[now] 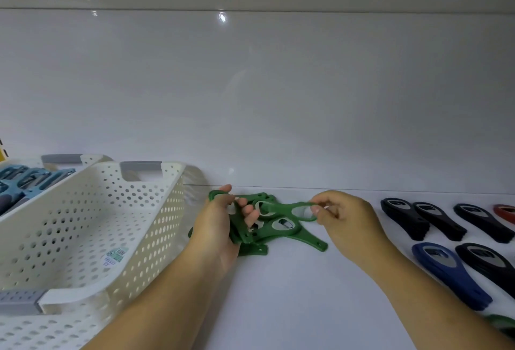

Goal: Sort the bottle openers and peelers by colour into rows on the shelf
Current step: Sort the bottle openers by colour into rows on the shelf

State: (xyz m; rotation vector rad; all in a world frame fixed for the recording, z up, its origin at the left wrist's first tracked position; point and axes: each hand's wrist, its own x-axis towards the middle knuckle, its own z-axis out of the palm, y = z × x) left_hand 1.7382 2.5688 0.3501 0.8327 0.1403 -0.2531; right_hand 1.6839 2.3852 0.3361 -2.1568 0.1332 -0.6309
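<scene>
At the middle of the white shelf (pixel 278 294), the left hand (pixel 217 227) is gripping a bunch of green bottle openers (pixel 250 227) while the right hand (pixel 342 218), at its three o'clock, is pinching the ring of one green opener (pixel 289 209), with black openers (pixel 434 218) lying at three o'clock and a cream basket (pixel 97 224) sitting at nine o'clock.

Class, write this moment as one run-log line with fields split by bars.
left hand: holds green openers | right hand: pinches one green opener | black openers: rowed right | basket: left
</scene>
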